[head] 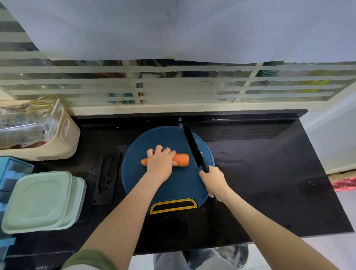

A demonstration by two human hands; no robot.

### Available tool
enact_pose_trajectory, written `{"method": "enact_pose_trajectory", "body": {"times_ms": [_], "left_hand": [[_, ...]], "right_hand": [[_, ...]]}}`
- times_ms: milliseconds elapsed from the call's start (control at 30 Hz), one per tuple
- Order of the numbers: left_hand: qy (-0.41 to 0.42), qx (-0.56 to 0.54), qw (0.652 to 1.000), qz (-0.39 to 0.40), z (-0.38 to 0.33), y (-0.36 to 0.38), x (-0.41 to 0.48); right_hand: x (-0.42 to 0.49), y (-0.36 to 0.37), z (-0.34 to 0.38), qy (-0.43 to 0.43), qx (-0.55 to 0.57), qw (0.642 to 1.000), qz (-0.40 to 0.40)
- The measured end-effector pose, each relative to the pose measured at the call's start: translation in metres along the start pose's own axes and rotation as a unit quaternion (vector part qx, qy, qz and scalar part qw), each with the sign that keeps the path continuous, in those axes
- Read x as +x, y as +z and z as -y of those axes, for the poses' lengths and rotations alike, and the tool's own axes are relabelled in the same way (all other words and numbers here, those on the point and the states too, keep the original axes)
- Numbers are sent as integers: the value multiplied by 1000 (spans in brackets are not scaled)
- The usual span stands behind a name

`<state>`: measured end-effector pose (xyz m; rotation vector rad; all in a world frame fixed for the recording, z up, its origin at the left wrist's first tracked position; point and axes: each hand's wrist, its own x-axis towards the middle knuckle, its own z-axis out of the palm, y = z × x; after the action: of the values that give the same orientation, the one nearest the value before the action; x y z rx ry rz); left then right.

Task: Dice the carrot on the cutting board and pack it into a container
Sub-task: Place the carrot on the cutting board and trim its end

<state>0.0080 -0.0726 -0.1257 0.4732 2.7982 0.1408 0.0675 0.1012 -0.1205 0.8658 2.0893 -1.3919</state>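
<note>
- Carrot [181, 160] lies crosswise on the cutting board [175, 187], thick end toward the table's right edge; left hand [159, 162] curls over its middle.
- Right hand [214, 182] grips the knife [193, 148], blade crossing the carrot's axis just beside that end.

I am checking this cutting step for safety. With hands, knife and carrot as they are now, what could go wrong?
1. The left hand covers the middle of the carrot; the bare thick end beside the knife is short, so a cut there may pass close to the fingers.
2. The carrot is whole and round on the cutting board, so it might roll under the blade.
</note>
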Motion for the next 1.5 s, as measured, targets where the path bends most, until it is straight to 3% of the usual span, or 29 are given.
{"method": "enact_pose_trajectory", "body": {"times_ms": [367, 567, 633, 733, 833, 1033, 1267, 1500], "left_hand": [[-14, -142, 990, 0, 30, -15, -16], [5, -19, 1000, 13, 33, -8, -20], [-2, -2, 1000, 8, 34, -2, -22], [-9, -5, 1000, -2, 31, 1, -23], [-7, -23, 999, -25, 28, -2, -23], [28, -96, 971, -219, -11, -25, -12], [63, -15, 997, -46, -51, -36, 16], [60, 7, 997, -44, -78, -34, 32]], "right_hand": [[-5, -3, 3, -6, 74, 996, 57], [-7, 3, 3, -17, 79, 994, 72], [-8, 0, 2, -28, 38, 998, 40], [-10, -9, 0, -74, -113, 990, -27], [-15, -17, -1, -115, -285, 950, -61], [-24, -24, -2, -170, -463, 863, -109], [-26, -36, -11, -204, -536, 809, -130], [-24, -54, -27, -182, -540, 811, -132]]}}
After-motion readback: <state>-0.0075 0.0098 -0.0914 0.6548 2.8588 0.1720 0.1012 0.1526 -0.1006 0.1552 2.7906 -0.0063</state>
